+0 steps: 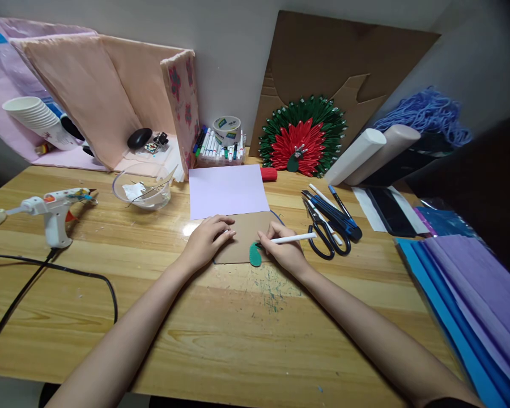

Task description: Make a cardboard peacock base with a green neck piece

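Observation:
My right hand is closed around a white marker, its tip down by a green felt piece. The felt piece is rounded, with a narrower upper end, and overlaps the near edge of a brown cardboard sheet. My left hand rests on the cardboard's left part, fingers bent and close together. A small white piece shows between its thumb and forefinger; too little of it is visible to tell its kind. Just beyond the cardboard lies a lilac sheet.
Scissors and a utility knife lie right of my right hand. A glue gun with its cord and a clear bowl are left. Behind stand a red-green peacock craft and a marker box. Felt sheets lie right.

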A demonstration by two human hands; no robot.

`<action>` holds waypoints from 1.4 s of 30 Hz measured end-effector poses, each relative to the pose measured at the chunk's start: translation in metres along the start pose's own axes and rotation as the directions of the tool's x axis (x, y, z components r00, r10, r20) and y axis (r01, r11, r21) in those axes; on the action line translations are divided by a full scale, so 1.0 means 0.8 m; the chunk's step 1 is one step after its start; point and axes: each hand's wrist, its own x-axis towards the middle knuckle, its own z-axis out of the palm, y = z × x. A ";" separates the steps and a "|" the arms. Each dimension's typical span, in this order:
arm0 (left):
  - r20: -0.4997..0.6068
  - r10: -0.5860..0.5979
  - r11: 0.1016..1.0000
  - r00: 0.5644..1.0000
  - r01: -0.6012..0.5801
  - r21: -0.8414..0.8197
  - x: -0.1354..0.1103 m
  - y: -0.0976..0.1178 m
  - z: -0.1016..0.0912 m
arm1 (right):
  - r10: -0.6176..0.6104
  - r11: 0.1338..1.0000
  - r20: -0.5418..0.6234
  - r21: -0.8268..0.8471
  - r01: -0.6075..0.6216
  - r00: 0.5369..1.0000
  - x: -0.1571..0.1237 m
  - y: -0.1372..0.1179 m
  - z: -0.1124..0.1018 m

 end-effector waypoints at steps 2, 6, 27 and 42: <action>-0.003 0.003 1.000 1.000 -0.003 0.000 0.000 0.000 0.000 | -0.004 1.000 0.004 -0.014 0.004 1.000 0.000 0.001 0.000; -0.006 0.006 1.000 1.000 -0.006 -0.002 0.000 0.001 0.000 | -0.012 1.000 0.000 -0.017 0.012 1.000 0.000 0.001 0.001; -0.005 0.008 1.000 1.000 -0.008 0.011 0.000 0.001 0.000 | -0.007 1.000 0.010 -0.023 0.008 1.000 0.000 0.001 0.001; -0.004 0.017 1.000 1.000 -0.017 0.006 0.000 -0.001 0.000 | 0.006 1.000 0.004 -0.004 -0.006 1.000 0.000 0.000 0.002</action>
